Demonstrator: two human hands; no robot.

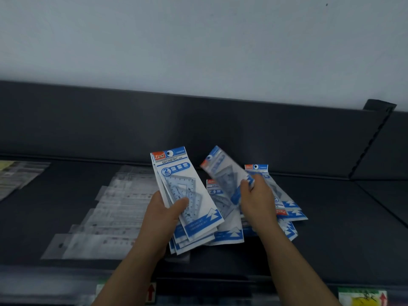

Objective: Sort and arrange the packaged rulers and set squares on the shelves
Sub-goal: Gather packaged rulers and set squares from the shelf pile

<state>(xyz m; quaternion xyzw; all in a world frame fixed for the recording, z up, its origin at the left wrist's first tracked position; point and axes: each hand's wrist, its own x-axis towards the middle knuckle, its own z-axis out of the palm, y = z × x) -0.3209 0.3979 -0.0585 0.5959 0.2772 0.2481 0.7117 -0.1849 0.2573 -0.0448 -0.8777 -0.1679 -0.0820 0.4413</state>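
Forearms (136, 261) are stretching over the dark grey metal shelf (331, 239) as the left hand (167, 215) is gripping a fanned stack of blue-and-white set-square packets (187, 191).
The right hand (258, 195) is pinching a single blue-and-white packet (223, 168), its long axis tilting up-left toward the stack just beside it, above the loose pile of packets (287, 208). Clear plastic ruler sleeves (114, 208) are lying further left. Motion blur is smearing the single packet's print, and the hands are hiding part of the pile.
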